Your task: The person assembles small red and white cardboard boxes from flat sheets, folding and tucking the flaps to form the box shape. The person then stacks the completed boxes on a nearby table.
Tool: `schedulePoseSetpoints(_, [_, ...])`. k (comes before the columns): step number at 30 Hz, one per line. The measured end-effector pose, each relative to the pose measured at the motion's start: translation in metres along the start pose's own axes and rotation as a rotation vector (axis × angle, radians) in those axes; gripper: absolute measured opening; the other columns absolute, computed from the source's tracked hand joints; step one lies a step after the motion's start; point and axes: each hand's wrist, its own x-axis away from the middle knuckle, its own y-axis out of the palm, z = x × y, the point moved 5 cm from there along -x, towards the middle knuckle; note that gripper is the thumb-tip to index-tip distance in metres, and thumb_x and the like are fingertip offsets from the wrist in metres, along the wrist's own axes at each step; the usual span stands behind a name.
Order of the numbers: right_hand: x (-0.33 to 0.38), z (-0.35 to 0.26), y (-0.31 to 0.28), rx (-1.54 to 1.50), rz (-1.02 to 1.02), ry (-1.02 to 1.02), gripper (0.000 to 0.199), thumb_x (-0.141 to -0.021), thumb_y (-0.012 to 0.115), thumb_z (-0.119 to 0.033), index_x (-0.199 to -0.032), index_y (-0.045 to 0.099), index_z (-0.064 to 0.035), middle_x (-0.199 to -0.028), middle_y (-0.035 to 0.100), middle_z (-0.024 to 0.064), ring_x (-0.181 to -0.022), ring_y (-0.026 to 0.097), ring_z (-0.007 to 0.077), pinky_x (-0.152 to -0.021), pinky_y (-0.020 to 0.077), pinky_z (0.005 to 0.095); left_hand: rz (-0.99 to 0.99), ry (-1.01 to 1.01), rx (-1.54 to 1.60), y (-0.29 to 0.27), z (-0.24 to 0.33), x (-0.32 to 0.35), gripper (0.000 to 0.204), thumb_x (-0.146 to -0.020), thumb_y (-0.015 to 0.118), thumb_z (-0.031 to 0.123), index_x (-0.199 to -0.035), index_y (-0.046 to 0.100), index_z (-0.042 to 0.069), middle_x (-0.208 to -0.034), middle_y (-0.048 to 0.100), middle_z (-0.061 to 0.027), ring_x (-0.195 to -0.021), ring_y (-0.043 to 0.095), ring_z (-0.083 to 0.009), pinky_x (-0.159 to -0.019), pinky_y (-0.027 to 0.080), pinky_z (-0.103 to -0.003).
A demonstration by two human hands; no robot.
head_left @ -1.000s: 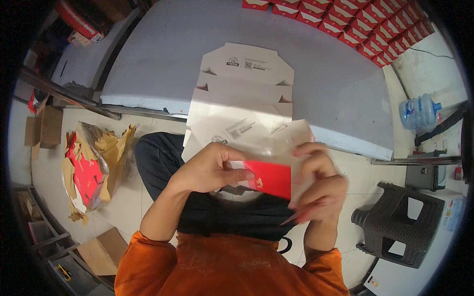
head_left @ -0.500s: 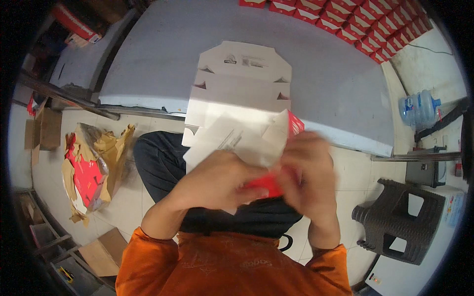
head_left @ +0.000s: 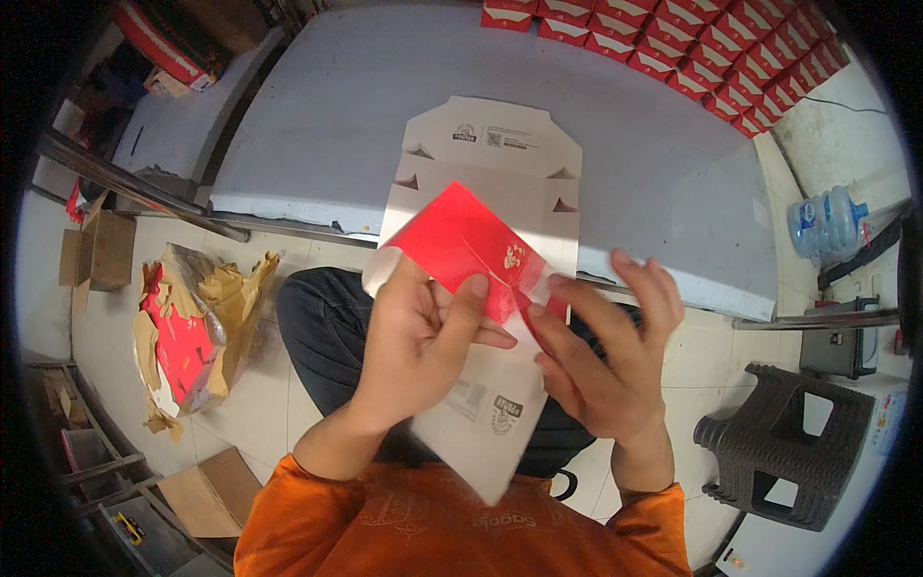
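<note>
A partly folded carton (head_left: 461,236), red outside and white inside, is in my hands above my lap. My left hand (head_left: 413,337) grips its red part from the left, thumb on top at the fold. My right hand (head_left: 615,356) is at the right side, its thumb and forefinger on a small red flap, the other fingers spread upward. A white printed panel of the carton hangs down toward my shirt. Beyond it, a flat white carton blank (head_left: 490,154) with slotted edges lies on the grey table (head_left: 317,125), partly hidden by the held carton.
Rows of red boxes (head_left: 673,48) stand stacked at the table's far right. On the floor to the left lies torn brown wrapping (head_left: 236,308) around red carton blanks (head_left: 178,346). Dark plastic stools (head_left: 779,442) and a large water bottle (head_left: 822,226) are on the right.
The held carton has turned so its red outside faces up, with the white panel now hanging toward me. My left hand has turned thumb-up; my right fingers have spread from a tighter grasp.
</note>
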Motion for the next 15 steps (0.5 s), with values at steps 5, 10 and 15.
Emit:
schedulePoseSetpoints(5, [0.003, 0.014, 0.023, -0.16, -0.059, -0.011, 0.027, -0.065, 0.074, -0.007, -0.092, 0.071, -0.0067, -0.107, 0.067, 0.0026, -0.112, 0.058, 0.0273, -0.1, 0.0351, 0.0507, -0.123, 0.035, -0.372, -0.003, -0.031, -0.006, 0.017, -0.096, 0.048, 0.002, -0.109, 0.045, -0.008, -0.092, 0.065, -0.0135, -0.08, 0.068, -0.0164, -0.067, 0.059, -0.027])
schedulePoseSetpoints(10, [0.006, 0.025, 0.026, -0.352, 0.006, 0.032, 0.023, -0.065, 0.075, -0.003, -0.086, 0.069, -0.0045, -0.104, 0.068, 0.0029, -0.11, 0.06, 0.0243, -0.094, 0.0396, 0.0452, -0.119, 0.104, -0.385, 0.001, -0.03, -0.015, 0.016, -0.097, 0.049, 0.004, -0.107, 0.046, -0.007, -0.077, 0.066, -0.0116, -0.074, 0.069, -0.0174, -0.061, 0.055, -0.026])
schedulePoseSetpoints(15, [0.001, 0.028, 0.037, -0.259, 0.067, 0.123, 0.021, -0.066, 0.076, -0.004, -0.086, 0.069, -0.0054, -0.102, 0.066, 0.0053, -0.107, 0.06, 0.0258, -0.092, 0.0407, 0.042, -0.199, -0.032, -0.511, 0.006, -0.029, -0.017, 0.015, -0.097, 0.049, 0.004, -0.109, 0.049, -0.004, -0.085, 0.065, -0.0106, -0.073, 0.067, -0.0141, -0.061, 0.054, -0.025])
